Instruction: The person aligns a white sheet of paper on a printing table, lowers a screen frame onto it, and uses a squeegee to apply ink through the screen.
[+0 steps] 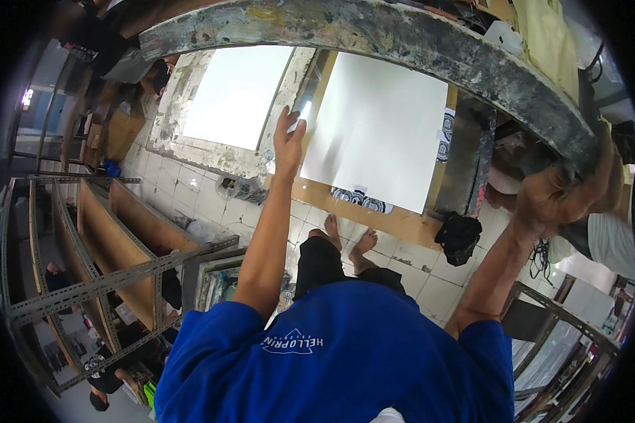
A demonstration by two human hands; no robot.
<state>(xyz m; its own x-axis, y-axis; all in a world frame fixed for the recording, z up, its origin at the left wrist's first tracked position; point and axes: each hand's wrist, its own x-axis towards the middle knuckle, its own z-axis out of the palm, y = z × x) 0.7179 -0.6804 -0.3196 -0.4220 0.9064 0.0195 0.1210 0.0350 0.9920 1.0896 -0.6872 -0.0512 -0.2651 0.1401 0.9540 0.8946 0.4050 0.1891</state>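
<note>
My left hand [288,141] is raised over the gap between two white sheets, its fingers stretched out and holding nothing. The larger white sheet [381,127] lies to its right on a brown board [409,224], with black-and-white printed pieces [363,200] showing along its edges. To the left, a second white sheet [236,95] rests on a stained pale board [169,130]. A long, ink-stained grey frame [374,32] arches across the far side. At its right end my right hand [554,197] is closed around the edge, with the fingertips partly hidden.
A metal shelf rack with wooden boards [120,247] stands at left, and another rack [564,317] at lower right. A black bundle [458,238] hangs by the board's near right corner. Pale floor tiles [190,176] show below. Other people [106,377] are at the left.
</note>
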